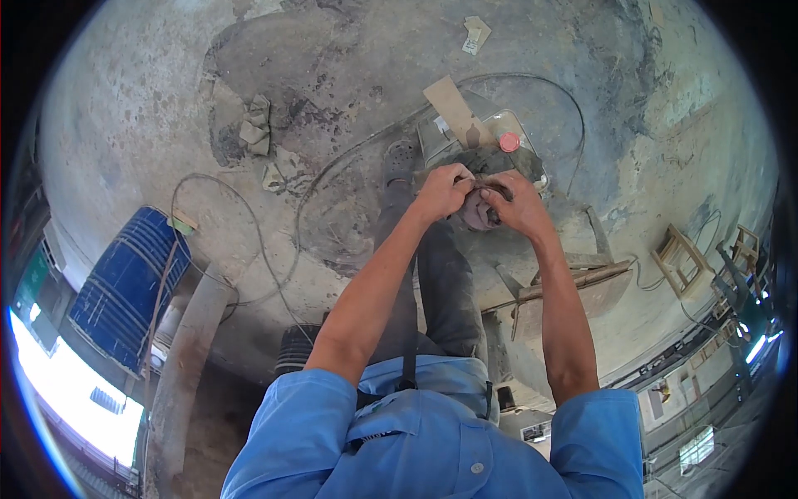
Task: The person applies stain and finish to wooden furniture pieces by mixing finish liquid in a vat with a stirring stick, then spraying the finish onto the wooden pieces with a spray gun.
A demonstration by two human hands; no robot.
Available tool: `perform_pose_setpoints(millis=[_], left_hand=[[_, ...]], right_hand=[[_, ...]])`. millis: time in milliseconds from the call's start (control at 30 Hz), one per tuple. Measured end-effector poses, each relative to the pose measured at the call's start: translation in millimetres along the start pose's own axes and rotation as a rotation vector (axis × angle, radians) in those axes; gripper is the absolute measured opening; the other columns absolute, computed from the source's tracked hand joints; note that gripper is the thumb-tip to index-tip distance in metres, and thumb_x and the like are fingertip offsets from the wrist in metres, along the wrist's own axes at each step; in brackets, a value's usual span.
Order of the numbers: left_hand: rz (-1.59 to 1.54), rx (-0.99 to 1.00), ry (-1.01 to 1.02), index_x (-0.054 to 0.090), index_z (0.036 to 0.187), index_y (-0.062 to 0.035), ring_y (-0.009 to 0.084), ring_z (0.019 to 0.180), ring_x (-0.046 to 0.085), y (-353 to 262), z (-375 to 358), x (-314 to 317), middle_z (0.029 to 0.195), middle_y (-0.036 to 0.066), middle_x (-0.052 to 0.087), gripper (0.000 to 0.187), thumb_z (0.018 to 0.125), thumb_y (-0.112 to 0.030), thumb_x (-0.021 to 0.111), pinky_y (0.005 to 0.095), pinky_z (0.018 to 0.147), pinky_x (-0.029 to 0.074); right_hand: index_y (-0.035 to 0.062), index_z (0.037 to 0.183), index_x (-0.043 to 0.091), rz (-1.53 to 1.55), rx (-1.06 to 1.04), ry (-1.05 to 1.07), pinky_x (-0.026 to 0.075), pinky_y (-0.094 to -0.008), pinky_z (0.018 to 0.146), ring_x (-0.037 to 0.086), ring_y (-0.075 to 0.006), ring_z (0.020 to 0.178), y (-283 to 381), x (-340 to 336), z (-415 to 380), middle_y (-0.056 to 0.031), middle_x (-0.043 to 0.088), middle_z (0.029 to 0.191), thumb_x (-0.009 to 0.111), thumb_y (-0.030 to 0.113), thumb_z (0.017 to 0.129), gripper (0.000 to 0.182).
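Observation:
Between my two hands is a rounded, greyish-pink thing (477,213) with a dark edge; its kind I cannot make out. My left hand (446,191) pinches its upper left side, fingers bent together. My right hand (517,204) grips it from the right, with the thumb across its face. Just beyond the hands stands a pale, square-cornered container (538,173) with dark material on top. A round red lid or cap (509,142) and a tan piece of cardboard (450,98) lie on it.
A hose or cable (303,195) loops across the stained concrete floor. At the left are a blue drum (131,287) and a thick post (191,366). To the right stand a low wooden stool (573,281) and a wooden frame (682,260). Crumpled scraps (256,125) lie ahead.

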State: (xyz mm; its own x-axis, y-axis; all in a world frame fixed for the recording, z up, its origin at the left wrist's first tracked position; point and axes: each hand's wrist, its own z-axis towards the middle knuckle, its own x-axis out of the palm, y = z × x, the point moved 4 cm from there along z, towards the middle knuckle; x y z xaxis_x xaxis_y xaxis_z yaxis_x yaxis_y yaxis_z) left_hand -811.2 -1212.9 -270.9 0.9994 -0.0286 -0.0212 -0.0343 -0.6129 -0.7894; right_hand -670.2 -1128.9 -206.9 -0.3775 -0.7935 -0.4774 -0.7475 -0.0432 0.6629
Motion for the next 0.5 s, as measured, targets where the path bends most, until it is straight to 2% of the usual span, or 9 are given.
perform_pose_setpoints(millis=[200, 367, 500], left_hand=[[-0.297, -0.167, 0.101, 0.067, 0.095, 0.0004, 0.012, 0.075, 0.06, 12, 4, 1, 0.083, 0.005, 0.066, 0.017, 0.089, -0.014, 0.062, 0.0287, 0.066, 0.049], [-0.249, -0.106, 0.158, 0.067, 0.097, 0.0013, 0.0108, 0.073, 0.059, 9, 2, -5, 0.082, 0.004, 0.066, 0.016, 0.089, -0.012, 0.062, 0.028, 0.064, 0.049], [-0.185, 0.021, 0.146, 0.066, 0.098, 0.0015, 0.0107, 0.071, 0.059, 3, -2, -11, 0.082, 0.004, 0.066, 0.015, 0.087, -0.009, 0.064, 0.0279, 0.063, 0.049]], right_hand=[[0.0026, 0.098, 0.07, 0.044, 0.04, 0.011, 0.049, -0.0395, 0.083, 0.063, -0.0334, 0.092, -4, 3, 5, -0.0167, 0.066, 0.098, 0.068, 0.017, 0.08, 0.023], [0.0021, 0.092, 0.071, -0.099, 0.166, 0.195, 0.05, -0.0411, 0.08, 0.063, -0.0351, 0.091, 4, 3, 26, -0.0192, 0.066, 0.096, 0.068, 0.015, 0.078, 0.019], [0.0016, 0.089, 0.07, -0.163, 0.08, 0.261, 0.049, -0.0427, 0.078, 0.063, -0.0378, 0.088, 14, 1, 36, -0.0204, 0.065, 0.09, 0.067, 0.012, 0.077, 0.016]])
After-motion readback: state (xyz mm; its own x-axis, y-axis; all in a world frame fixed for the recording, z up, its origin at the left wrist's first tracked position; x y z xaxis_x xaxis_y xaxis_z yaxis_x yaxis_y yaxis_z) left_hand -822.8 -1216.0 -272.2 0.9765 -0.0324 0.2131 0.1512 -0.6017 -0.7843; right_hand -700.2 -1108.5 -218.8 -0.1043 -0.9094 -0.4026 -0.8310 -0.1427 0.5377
